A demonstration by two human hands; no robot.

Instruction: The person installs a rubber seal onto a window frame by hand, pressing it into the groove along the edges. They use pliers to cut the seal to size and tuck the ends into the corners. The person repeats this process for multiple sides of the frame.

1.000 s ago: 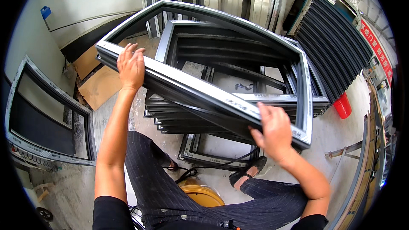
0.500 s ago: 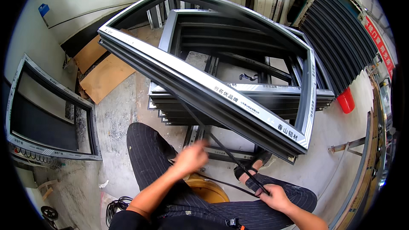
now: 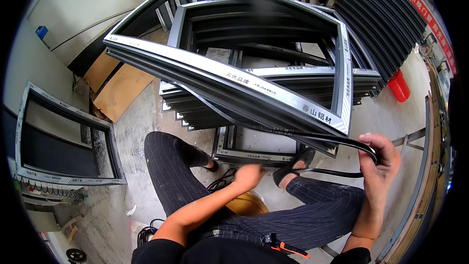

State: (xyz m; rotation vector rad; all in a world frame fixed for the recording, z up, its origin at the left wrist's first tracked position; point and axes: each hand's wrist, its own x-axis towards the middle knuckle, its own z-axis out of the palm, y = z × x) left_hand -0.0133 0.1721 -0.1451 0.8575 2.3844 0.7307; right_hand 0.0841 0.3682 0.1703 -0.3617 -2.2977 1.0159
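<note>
At your waist hangs a black-and-orange tool (image 3: 288, 249), and between your knees sits a round yellow tub (image 3: 248, 204). Your left hand (image 3: 250, 177) is half curled above the tub's far rim; it is blurred, so you cannot tell from this view whether its fingers grip anything. Your right hand (image 3: 380, 164), out beyond your right knee, has thumb and fingers closed on a black flexible strip (image 3: 342, 140), which bends into a loop there. One limb runs back toward your left hand, the other toward the near side of the top window frame (image 3: 210, 70).

That frame lies askew across a stack of similar frames (image 3: 312, 72), its near right corner jutting toward you. Judging by what shows, the work is partway: the frame is laid up on the stack and the strip is drawn out alongside it. The looped stretch at your right hand is left loose, clear of the frame; whether any other part is seated, you cannot tell.

Farther off, a red bucket (image 3: 399, 86) stands right of the stack, near a pile of black ribbed lengths (image 3: 383, 19).
</note>
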